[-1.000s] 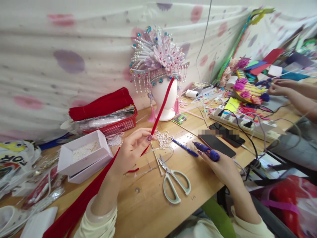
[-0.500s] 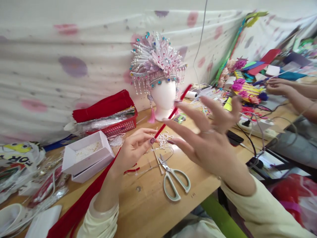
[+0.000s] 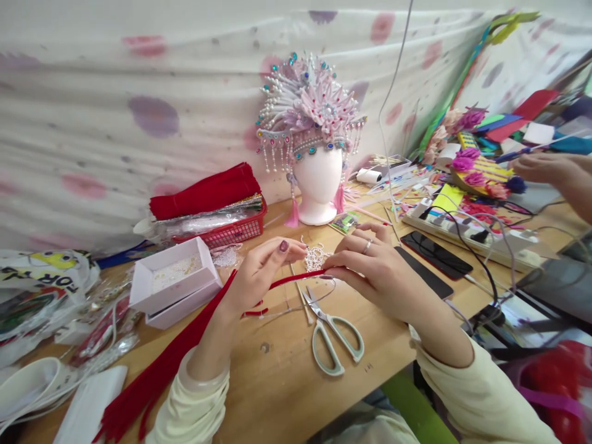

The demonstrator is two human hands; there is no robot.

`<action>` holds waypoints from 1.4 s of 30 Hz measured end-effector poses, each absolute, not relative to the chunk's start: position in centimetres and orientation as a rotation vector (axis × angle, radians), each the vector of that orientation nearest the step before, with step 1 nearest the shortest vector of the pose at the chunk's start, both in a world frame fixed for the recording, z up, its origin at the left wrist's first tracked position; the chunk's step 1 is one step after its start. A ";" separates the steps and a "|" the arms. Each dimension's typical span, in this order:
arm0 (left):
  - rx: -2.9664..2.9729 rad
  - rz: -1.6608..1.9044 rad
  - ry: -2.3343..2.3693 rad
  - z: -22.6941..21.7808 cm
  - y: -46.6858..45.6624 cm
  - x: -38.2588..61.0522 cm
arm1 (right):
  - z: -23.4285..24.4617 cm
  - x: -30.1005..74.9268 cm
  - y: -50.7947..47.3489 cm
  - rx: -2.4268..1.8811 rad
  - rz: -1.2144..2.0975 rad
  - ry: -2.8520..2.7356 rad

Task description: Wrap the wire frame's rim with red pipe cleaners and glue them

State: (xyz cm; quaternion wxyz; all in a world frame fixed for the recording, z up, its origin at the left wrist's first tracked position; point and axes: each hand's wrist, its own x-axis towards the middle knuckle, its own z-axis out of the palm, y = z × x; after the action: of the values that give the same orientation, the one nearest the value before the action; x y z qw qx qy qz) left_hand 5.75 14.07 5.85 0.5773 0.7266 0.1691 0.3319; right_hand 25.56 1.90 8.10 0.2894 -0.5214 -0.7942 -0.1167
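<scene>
A fuzzy red pipe cleaner (image 3: 296,278) runs nearly level between my two hands, above the wooden table. My right hand (image 3: 374,265), wearing a ring, pinches its right end between thumb and fingers. My left hand (image 3: 259,271) is closed round the other end, its thumb raised against the fingers; the tip there is hidden. Under my left forearm lies a long bundle of red pipe cleaners (image 3: 157,370). Just below the held piece, open scissors (image 3: 322,314) with pale handles rest on the table. A heap of white beads (image 3: 315,258) is right behind it.
A white foam head (image 3: 319,185) wears a pink beaded headdress (image 3: 319,111) at the back. White boxes (image 3: 176,277) and a red basket (image 3: 240,229) stand left. Phones (image 3: 437,254) and a power strip (image 3: 490,246) lie right. Another person's hand (image 3: 546,168) works at far right.
My right hand has come down from its raised, spread pose and now pinches the pipe cleaner's end. The pipe cleaner has swung from steeply slanted to nearly level. The view has shifted slightly.
</scene>
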 end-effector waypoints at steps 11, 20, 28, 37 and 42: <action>1.728 0.793 0.408 5.7 14.3 5.8 | 4.3 26.3 2.5 -1.247 0.090 -1.896; 1.729 0.798 0.411 5.5 14.4 5.8 | 1.5 25.9 2.5 -1.208 0.301 -1.611; 1.727 0.786 0.414 5.5 14.3 5.7 | -0.3 25.3 2.7 -1.198 0.398 -1.417; 1.723 0.786 0.431 5.4 14.5 5.9 | -0.8 25.1 3.2 -1.093 0.391 -1.419; 1.809 0.850 0.389 5.1 14.8 5.9 | -1.8 25.0 3.7 -1.084 0.399 -1.367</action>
State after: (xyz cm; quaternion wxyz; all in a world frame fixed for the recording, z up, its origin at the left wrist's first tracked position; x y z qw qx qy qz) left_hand 5.86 14.82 5.11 0.5249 0.7562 0.1626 0.3553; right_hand 25.01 3.74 -1.78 0.6256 -0.4727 -0.5958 0.1741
